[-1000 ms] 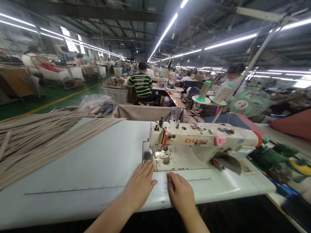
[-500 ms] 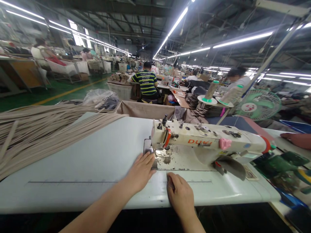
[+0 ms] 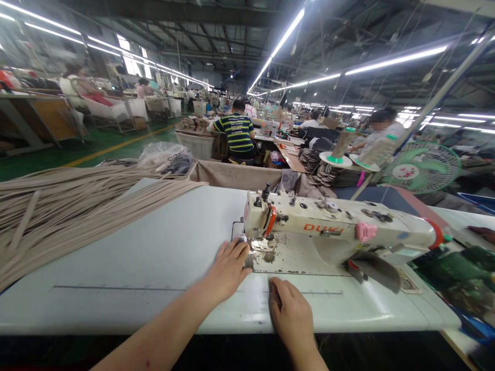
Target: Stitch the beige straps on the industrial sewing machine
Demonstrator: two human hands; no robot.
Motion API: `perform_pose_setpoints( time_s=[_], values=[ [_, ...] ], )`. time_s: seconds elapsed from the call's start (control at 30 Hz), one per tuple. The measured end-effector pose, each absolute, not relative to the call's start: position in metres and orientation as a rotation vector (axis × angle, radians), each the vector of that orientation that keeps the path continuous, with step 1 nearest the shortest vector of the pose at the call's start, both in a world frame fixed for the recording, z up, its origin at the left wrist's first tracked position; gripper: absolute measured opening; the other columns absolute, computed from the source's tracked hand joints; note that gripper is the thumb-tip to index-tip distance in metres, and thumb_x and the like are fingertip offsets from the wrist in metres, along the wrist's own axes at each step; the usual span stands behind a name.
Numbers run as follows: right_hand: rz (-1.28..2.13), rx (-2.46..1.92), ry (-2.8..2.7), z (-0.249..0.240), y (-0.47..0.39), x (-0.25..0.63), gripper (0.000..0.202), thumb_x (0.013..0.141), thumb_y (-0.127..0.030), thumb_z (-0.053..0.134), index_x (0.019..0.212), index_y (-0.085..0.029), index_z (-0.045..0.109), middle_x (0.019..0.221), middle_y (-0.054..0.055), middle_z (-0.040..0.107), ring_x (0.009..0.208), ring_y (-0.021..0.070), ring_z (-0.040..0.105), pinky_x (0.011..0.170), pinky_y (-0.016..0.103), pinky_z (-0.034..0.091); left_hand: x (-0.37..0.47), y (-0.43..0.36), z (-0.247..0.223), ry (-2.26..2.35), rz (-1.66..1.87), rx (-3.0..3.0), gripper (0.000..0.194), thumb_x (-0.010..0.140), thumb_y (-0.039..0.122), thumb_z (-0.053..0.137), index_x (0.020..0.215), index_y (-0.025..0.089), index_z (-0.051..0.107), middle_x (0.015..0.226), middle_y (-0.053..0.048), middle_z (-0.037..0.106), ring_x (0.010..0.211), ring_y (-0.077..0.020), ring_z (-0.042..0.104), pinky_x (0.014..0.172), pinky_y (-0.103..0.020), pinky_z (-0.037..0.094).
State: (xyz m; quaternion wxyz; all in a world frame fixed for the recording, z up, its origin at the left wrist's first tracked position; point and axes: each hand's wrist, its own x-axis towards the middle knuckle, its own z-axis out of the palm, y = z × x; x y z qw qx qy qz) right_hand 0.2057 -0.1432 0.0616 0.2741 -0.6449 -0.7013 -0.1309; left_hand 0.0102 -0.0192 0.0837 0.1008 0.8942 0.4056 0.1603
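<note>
My left hand (image 3: pixel 231 265) lies palm down beside the presser foot of a white sewing machine (image 3: pixel 309 219), its fingers stretched toward the needle area. The metal needle plate (image 3: pixel 261 245) shows just to the right of its fingertips. My right hand (image 3: pixel 293 312) rests at the front of the pale table (image 3: pixel 154 257), its fingers curled in. What lies inside the curled fingers, if anything, is hidden. A pink clip-like piece (image 3: pixel 365 232) sits on the machine's arm.
Long beige fabric strips (image 3: pixel 77 206) lie heaped on the left of the table. Behind it stands a fabric-lined bin (image 3: pixel 235 175). Thread cones (image 3: pixel 342 144) and a green fan (image 3: pixel 423 167) are at the right. A person in a striped shirt (image 3: pixel 235 131) sits ahead.
The view has shifted slightly, so the machine and table appear a little farther right. Both hands keep nearly the same places on the table.
</note>
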Motion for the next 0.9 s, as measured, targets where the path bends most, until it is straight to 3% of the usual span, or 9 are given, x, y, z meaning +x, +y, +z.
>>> perform_pose_setpoints(
  time_s=[0.13,0.3,0.47,0.6,0.8,0.9],
  values=[
    [-0.366,-1.737,-1.888,0.063,-0.144,0.205,0.025,0.091,-0.013,0.053,0.113,-0.021,0.061,0.086,0.004,0.069,0.078,0.0208,0.065,0.072,0.031,0.048,0.008,-0.003,0.083,1.104,0.546,2.511,0.044,0.095,0.034,0.060,0.138,0.023,0.058,0.150,-0.009,0.057,0.148,-0.0324,0.039,0.125,-0.059,0.027],
    [-0.332,-1.741,-1.882,0.064,-0.145,0.204,0.030,0.087,-0.010,0.052,0.113,-0.021,0.060,0.087,0.003,0.069,0.079,0.0206,0.064,0.073,0.031,0.048,0.009,0.043,0.080,1.090,0.612,2.405,0.036,0.094,0.021,0.053,0.128,0.018,0.065,0.137,-0.012,0.064,0.128,-0.0242,0.060,0.115,-0.042,0.045],
    [-0.343,-1.760,-1.875,0.064,-0.145,0.203,0.030,0.086,-0.010,0.052,0.113,-0.020,0.060,0.086,0.004,0.068,0.078,0.0213,0.063,0.072,0.032,0.048,0.019,0.079,0.077,1.001,0.600,2.433,0.035,0.092,0.015,0.052,0.120,0.024,0.071,0.150,-0.005,0.056,0.133,-0.0208,0.056,0.116,-0.034,0.044],
    [-0.357,-1.762,-1.856,0.064,-0.145,0.202,0.028,0.088,-0.011,0.050,0.112,-0.021,0.060,0.086,0.005,0.068,0.078,0.0212,0.062,0.072,0.032,0.048,0.027,0.091,0.076,0.987,0.557,2.459,0.031,0.091,0.018,0.057,0.116,0.022,0.074,0.143,-0.007,0.062,0.124,-0.0250,0.063,0.110,-0.037,0.050],
    [-0.343,-1.755,-1.861,0.064,-0.146,0.202,0.027,0.089,-0.011,0.049,0.113,-0.020,0.060,0.086,0.005,0.067,0.080,0.0215,0.062,0.073,0.032,0.048,0.024,0.096,0.086,0.854,0.520,2.551,0.031,0.096,0.026,0.056,0.124,0.025,0.071,0.139,-0.005,0.065,0.135,-0.0240,0.053,0.119,-0.037,0.038],
    [-0.344,-1.750,-1.858,0.064,-0.146,0.202,0.026,0.090,-0.011,0.049,0.112,-0.019,0.060,0.085,0.005,0.066,0.079,0.0212,0.061,0.072,0.032,0.048,0.016,0.096,0.090,0.861,0.508,2.569,0.030,0.095,0.034,0.061,0.121,0.022,0.072,0.133,-0.009,0.068,0.129,-0.0265,0.056,0.116,-0.041,0.041]
  ],
)
